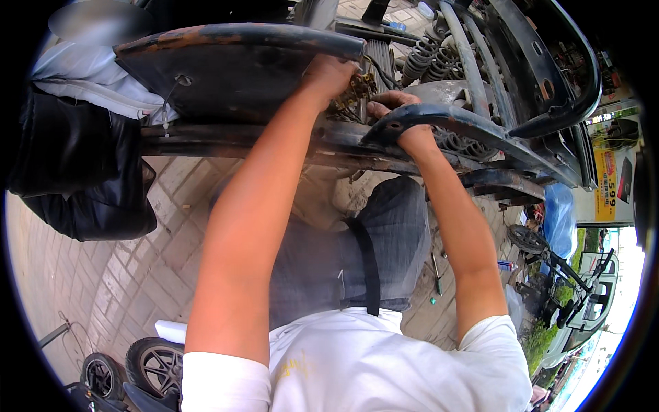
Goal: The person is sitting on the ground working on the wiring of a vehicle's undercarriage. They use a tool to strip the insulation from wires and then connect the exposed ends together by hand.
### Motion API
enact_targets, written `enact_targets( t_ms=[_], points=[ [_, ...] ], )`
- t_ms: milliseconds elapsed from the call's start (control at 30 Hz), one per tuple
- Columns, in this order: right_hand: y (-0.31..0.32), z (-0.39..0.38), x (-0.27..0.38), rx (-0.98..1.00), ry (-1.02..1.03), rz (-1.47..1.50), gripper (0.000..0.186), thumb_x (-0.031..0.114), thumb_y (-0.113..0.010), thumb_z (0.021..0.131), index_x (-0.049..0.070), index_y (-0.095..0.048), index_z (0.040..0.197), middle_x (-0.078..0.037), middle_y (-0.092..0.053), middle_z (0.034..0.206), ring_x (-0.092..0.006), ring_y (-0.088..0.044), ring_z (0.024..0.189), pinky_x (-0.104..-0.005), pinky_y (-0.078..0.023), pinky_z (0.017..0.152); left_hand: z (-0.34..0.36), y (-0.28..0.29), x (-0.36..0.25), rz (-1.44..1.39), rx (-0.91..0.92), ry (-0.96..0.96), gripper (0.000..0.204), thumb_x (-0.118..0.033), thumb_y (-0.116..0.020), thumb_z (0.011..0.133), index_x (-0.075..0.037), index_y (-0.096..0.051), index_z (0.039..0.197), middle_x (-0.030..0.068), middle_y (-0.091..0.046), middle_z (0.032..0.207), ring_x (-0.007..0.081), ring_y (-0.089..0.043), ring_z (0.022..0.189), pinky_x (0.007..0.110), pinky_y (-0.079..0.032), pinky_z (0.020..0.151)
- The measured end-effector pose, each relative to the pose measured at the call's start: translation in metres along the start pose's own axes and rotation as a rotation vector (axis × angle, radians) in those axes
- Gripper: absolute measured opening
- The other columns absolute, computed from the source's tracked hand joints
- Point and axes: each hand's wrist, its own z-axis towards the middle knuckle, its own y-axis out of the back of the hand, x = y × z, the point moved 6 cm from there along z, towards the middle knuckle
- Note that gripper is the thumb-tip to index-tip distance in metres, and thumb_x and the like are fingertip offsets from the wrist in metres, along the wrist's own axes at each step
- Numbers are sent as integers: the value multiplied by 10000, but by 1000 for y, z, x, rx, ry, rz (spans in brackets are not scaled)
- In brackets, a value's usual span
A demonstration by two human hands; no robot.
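Observation:
A dark metal vehicle frame with rusty patches crosses in front of me, and both my hands reach into it. My left hand (328, 77) is closed beside the end of a curved, rust-worn tube (240, 31); its fingertips are hidden, so what they grip cannot be made out. Brass-coloured fittings with dark wires (355, 91) lie just right of it. My right hand (398, 103) reaches past a curved black bar (425, 117), thumb and fingers bent but apart, with nothing seen between them. Its wrist is close to that bar.
Coil springs (420, 60) and grey tubes (465, 58) fill the frame at far right. A black leather-like cover (75, 165) hangs at left. A screwdriver-like tool (437, 275) lies on the paving at right. Wheels (156, 365) stand at lower left, a bicycle (570, 271) at right.

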Motion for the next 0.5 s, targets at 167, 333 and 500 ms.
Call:
enact_targets(
  t_ms=[167, 333, 500],
  points=[
    [-3, 3, 0, -1, 36, -6, 260, 186, -719, 810, -22, -676, 961, -89, -686, 817, -134, -616, 722, -284, -497, 679, 0, 2, 2, -35, 36, -29, 257, -278, -640, 888, -24, -662, 920, 35, -673, 836, 117, -581, 734, 280, -449, 670],
    [-2, 7, 14, 28, 141, -261, 232, 180, -706, 785, 25, -682, 956, -114, -683, 800, -176, -640, 739, -324, -507, 694, -4, 3, -4, -17, 18, -80, 243, -275, -640, 889, -34, -670, 910, 31, -675, 829, 108, -592, 751, 285, -453, 673],
    [-4, 12, 14, 16, 236, -355, 279, 205, -705, 766, 32, -677, 984, -138, -691, 852, -235, -664, 770, -347, -513, 727, -6, 6, -6, 9, 33, -34, 239, -267, -643, 887, -31, -674, 899, 37, -682, 823, 114, -605, 749, 289, -458, 666]
  ],
)
